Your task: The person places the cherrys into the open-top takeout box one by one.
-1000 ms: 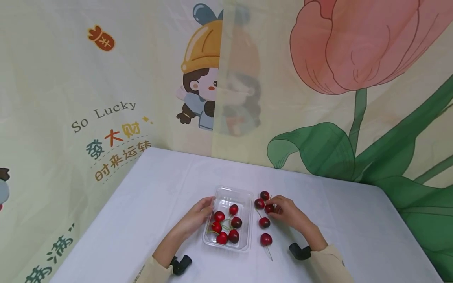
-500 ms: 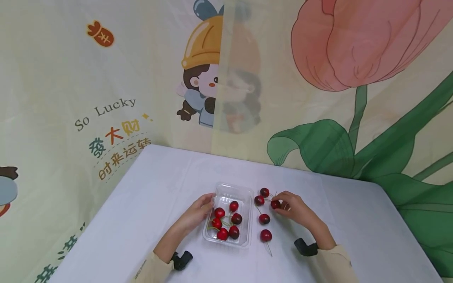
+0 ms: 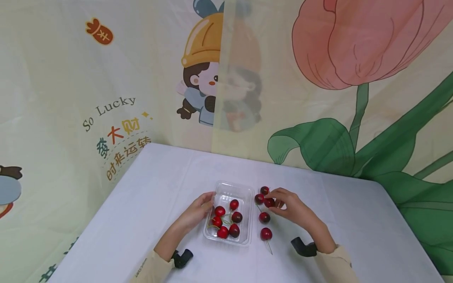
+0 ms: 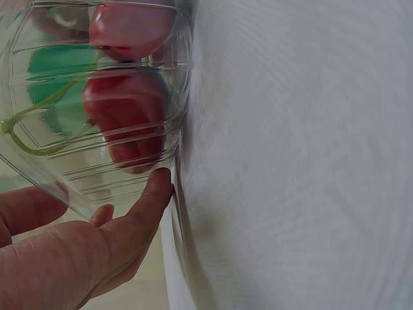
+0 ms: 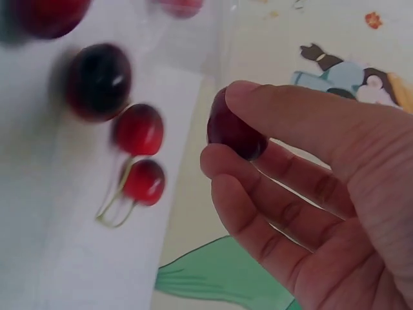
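My right hand (image 3: pixel 291 206) pinches a dark red cherry (image 5: pixel 233 126) between thumb and fingertips, above the table to the right of a clear plastic box (image 3: pixel 235 188). The other fingers lie loosely below it in the right wrist view. My left hand (image 3: pixel 196 212) rests against the box's left side, and in the left wrist view a fingertip (image 4: pixel 158 184) touches near its base. Several red cherries with green stems, such as the cherry (image 3: pixel 236 217), lie inside the box. Loose cherries (image 3: pixel 266 234) form a rough column right of it.
A white cloth covers the table (image 3: pixel 318 220). Behind it hangs a printed curtain (image 3: pixel 269 86) with a tulip and a cartoon figure. A black wrist mount (image 3: pixel 303 247) sits on the right wrist and another black mount (image 3: pixel 183 258) on the left.
My right hand first drew the pinched cherry rightward from the loose ones, then moved back left with it. My left hand has stayed at the box. The head view has tilted slightly.
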Demonstrator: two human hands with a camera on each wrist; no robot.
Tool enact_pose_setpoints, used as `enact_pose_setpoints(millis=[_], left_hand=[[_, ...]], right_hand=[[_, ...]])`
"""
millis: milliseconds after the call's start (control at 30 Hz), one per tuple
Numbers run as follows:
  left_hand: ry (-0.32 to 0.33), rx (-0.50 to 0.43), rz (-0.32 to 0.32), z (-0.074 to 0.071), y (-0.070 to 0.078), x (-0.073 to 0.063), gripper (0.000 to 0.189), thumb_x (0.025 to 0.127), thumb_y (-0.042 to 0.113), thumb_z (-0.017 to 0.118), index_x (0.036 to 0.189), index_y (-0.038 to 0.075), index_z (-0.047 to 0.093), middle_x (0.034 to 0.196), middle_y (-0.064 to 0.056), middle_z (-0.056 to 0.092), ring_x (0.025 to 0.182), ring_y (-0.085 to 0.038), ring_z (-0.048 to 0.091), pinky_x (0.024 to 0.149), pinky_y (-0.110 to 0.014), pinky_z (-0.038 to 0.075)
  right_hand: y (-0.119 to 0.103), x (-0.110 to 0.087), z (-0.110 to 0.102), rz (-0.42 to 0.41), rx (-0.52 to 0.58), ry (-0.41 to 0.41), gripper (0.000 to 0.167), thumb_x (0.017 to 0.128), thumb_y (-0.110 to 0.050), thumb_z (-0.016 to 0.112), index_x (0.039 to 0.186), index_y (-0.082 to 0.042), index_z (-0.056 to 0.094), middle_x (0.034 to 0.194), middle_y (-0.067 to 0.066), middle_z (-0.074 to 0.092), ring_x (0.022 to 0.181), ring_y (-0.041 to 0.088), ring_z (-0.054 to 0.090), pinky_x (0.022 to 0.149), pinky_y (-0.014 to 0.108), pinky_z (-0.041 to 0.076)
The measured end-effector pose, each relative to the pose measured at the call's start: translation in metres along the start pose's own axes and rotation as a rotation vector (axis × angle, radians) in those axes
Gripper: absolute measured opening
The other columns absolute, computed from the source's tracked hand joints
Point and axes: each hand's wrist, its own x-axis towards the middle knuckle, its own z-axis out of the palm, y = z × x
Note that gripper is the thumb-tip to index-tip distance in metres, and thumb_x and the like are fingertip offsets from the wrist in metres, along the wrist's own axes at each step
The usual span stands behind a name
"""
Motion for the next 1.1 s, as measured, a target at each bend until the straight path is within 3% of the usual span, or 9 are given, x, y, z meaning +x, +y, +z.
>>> enact_pose_setpoints(millis=[233, 500, 667, 1100], left_hand=[[-0.006, -0.02, -0.005, -0.001, 0.0, 0.001, 0.045, 0.103, 0.015, 0.044, 0.145, 0.0, 0.038, 0.151, -0.026, 0.035, 0.139, -0.043, 0.034, 0.108, -0.058, 0.035], [-0.01, -0.024, -0.008, -0.002, -0.001, 0.002, 0.044, 0.103, 0.013, 0.044, 0.145, -0.001, 0.039, 0.151, -0.025, 0.036, 0.139, -0.042, 0.034, 0.109, -0.058, 0.035], [-0.014, -0.019, -0.014, -0.001, -0.001, 0.003, 0.044, 0.103, 0.013, 0.044, 0.145, -0.001, 0.039, 0.151, -0.025, 0.036, 0.138, -0.042, 0.035, 0.109, -0.058, 0.036], [-0.016, -0.018, -0.007, -0.003, -0.001, 0.002, 0.044, 0.103, 0.014, 0.044, 0.144, -0.001, 0.039, 0.15, -0.025, 0.037, 0.137, -0.042, 0.037, 0.108, -0.057, 0.036]], right_hand=[[-0.032, 0.006, -0.002, -0.039, 0.078, -0.054, 0.035, 0.081, 0.002, 0.075, 0.115, -0.001, 0.067, 0.106, 0.01, 0.062, 0.084, 0.016, 0.059, 0.069, 0.02, 0.056], [-0.057, 0.022, 0.015, -0.123, 0.138, -0.144, 0.031, 0.085, -0.006, 0.075, 0.115, -0.006, 0.069, 0.111, 0.008, 0.064, 0.092, 0.017, 0.061, 0.072, 0.021, 0.056], [-0.065, 0.032, 0.032, -0.159, 0.18, -0.209, 0.035, 0.084, -0.008, 0.076, 0.118, -0.004, 0.067, 0.113, 0.007, 0.065, 0.092, 0.015, 0.061, 0.075, 0.024, 0.057], [-0.068, 0.048, 0.058, -0.177, 0.137, -0.281, 0.032, 0.083, -0.006, 0.076, 0.115, -0.004, 0.07, 0.109, 0.006, 0.067, 0.086, 0.013, 0.058, 0.072, 0.02, 0.055]])
